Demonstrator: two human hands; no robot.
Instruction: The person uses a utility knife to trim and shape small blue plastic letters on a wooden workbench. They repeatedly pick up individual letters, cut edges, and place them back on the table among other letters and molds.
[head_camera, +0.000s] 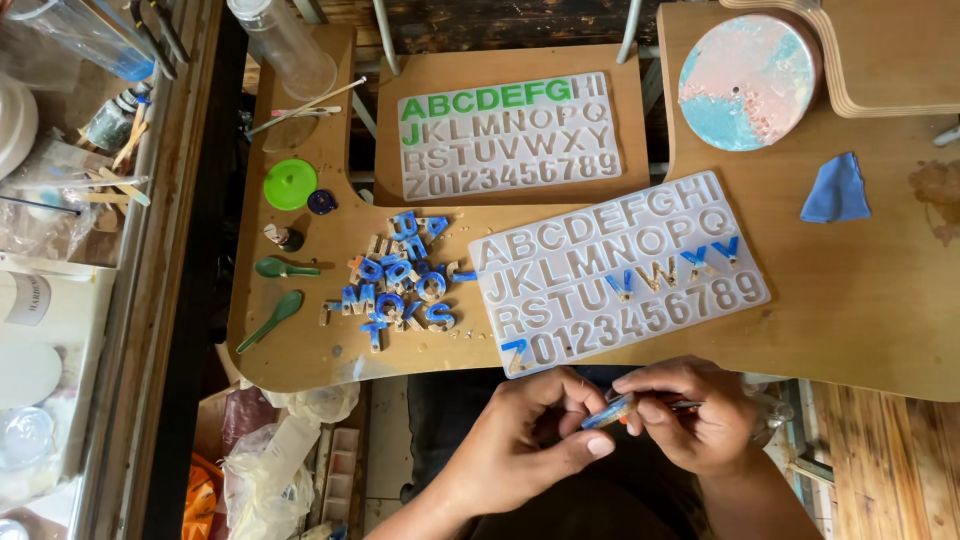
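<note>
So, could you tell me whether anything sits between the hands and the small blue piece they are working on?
Nothing visible does: the left hand and right hand both touch the small blue piece directly, below the table edge.

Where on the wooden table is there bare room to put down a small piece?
Bare wood lies right of the near letter mould, below the blue cloth. A narrower strip runs between the two moulds. It is crowded on the left, around the pile of blue letters, green spoons and green lid.

wooden table (860, 300) (letter moulds (620, 272), letters (400, 285))
</note>
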